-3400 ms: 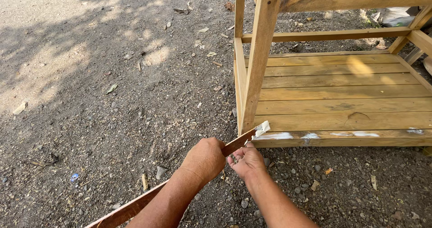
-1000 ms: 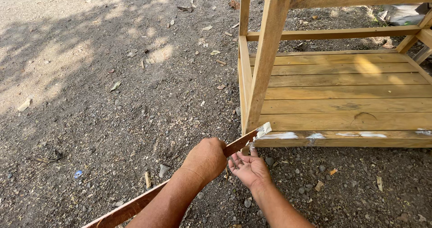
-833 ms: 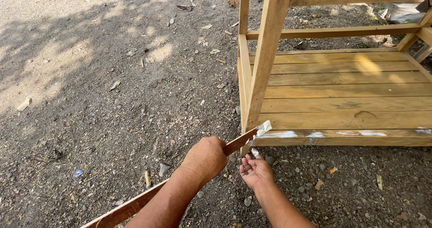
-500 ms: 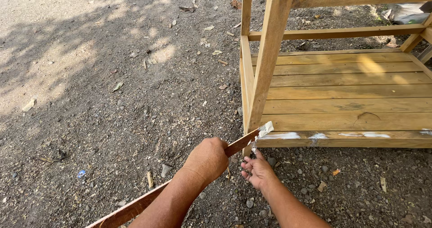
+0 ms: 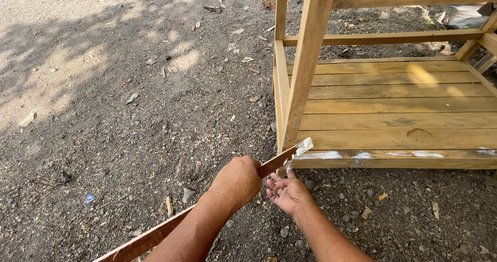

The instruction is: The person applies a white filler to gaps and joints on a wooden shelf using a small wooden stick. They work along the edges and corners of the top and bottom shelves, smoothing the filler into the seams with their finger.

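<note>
Left hand (image 5: 238, 180) grips wooden stick (image 5: 165, 229); right hand (image 5: 286, 193) open.

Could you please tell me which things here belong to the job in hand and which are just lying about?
In hand: left hand gripping stick; white paste; rail; right hand.
Lying about: wood chips; stones; blue scrap.

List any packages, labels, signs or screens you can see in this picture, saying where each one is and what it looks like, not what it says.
None can be made out. The view holds only a wooden frame, gravel ground, and two hands: the left hand grips a long wooden strip tipped with white paste, the right hand open below it.
</note>
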